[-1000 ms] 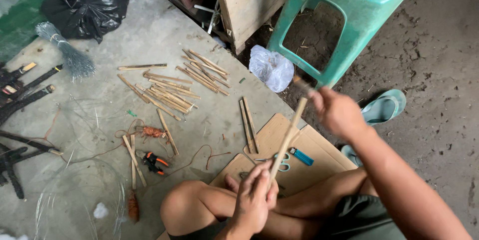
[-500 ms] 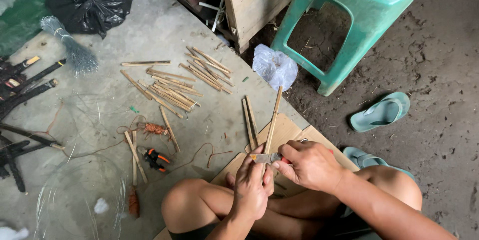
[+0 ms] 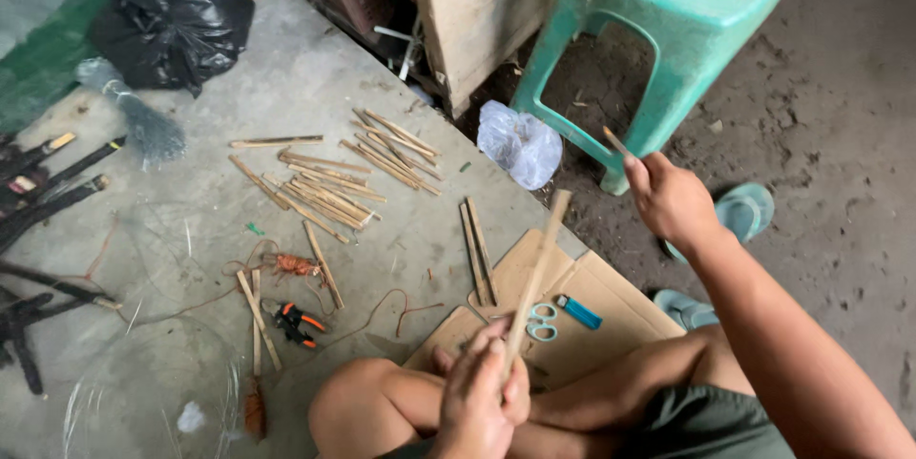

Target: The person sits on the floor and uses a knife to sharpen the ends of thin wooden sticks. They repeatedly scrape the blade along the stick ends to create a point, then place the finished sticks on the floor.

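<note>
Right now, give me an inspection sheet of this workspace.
Surface: grey concrete slab, with flattened cardboard by the knees.
Job's things: left hand grips a bamboo stick; right hand holds a thin blade raised.
Clutter: cut bamboo sticks, pliers, scissors, blue lighter, clear plastic bag.
Fingers: both hands closed on their items.
Cables: thin wire loose on the slab.
Surroundings: green plastic stool, black bag, sandals, dirt floor.
</note>
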